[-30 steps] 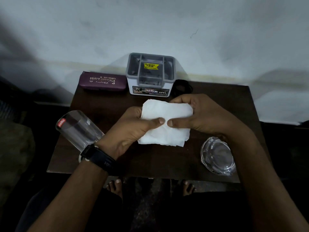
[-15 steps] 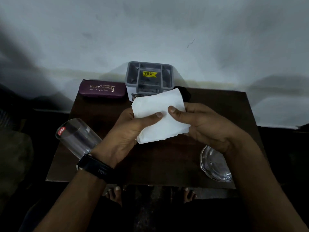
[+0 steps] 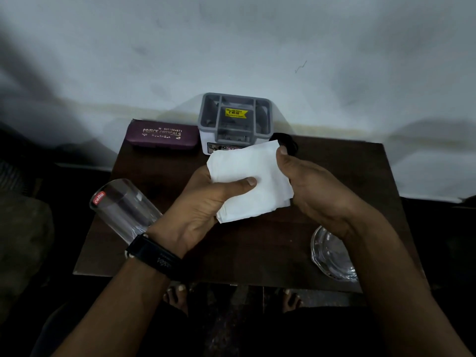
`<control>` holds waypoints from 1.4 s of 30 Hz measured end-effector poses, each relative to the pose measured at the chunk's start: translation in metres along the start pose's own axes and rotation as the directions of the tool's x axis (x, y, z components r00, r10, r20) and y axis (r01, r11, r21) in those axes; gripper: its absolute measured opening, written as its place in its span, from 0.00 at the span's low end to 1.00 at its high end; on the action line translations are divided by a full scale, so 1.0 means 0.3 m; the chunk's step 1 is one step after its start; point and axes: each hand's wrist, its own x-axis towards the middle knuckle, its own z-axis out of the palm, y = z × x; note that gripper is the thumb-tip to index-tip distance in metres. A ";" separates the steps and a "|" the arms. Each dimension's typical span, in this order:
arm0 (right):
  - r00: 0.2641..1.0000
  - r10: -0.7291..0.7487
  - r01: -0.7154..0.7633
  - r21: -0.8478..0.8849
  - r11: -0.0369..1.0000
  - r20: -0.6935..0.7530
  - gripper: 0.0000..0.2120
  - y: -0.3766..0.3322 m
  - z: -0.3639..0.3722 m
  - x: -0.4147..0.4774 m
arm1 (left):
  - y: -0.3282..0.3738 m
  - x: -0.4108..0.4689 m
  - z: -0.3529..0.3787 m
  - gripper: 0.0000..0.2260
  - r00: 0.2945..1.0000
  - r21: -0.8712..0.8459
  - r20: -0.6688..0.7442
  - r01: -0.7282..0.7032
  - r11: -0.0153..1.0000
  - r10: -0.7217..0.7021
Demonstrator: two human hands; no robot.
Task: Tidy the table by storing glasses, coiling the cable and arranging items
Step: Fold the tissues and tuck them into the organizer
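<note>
You hold the napkin (image 3: 244, 163) in mid-frame, lifted off the surface (image 3: 257, 248). Your left hand (image 3: 203, 204) pinches its lower left part, thumb on top, fingers hidden beneath. Your right hand (image 3: 316, 191) grips the right edge, thumb at the upper corner. The napkin looks nearly square, its top edge tilted up to the right. The organizer (image 3: 235, 119) sits just above it in the frame, so stowing it there would likely be a short forward reach for either hand.
</note>
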 end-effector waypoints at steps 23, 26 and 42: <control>0.990 -0.132 0.132 0.009 0.991 0.040 0.20 0.016 -0.090 0.013 | 0.002 0.018 -0.014 0.16 0.999 0.031 -0.008 0.037 0.999 -0.037; 0.989 -0.145 0.144 0.057 0.988 0.015 0.13 0.014 -0.105 0.012 | 0.006 0.020 -0.014 0.17 1.000 0.097 0.008 0.012 0.995 -0.013; 0.983 -0.173 0.167 0.090 0.982 0.065 0.12 -0.013 -0.118 -0.019 | 0.018 0.024 -0.032 0.21 0.999 0.205 0.020 -0.052 0.977 0.049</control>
